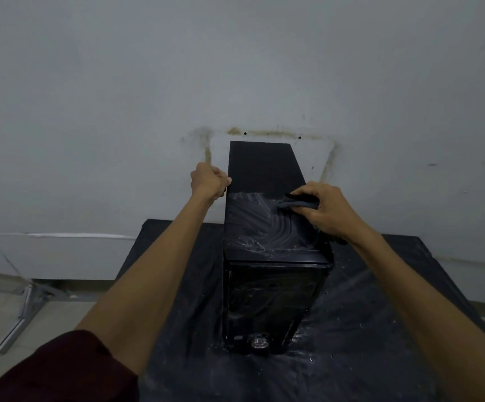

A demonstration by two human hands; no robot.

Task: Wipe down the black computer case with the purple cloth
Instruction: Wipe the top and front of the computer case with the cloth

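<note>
Found at frame centre: tall black metal computer case (pixel 267 198), upright on dark-covered tabletop (pixel 380 329). Left hand (pixel 208 181) curled over case's upper left edge, bracing. Right hand (pixel 319 210) clutching bunched purple fabric cloth (pixel 299 203), pressed to top panel right of centre. Streaky near half, far half apparently untouched. Recommended: brace firmly, flatten cloth, work overlapping passes toward upper frame, then sides.
</note>
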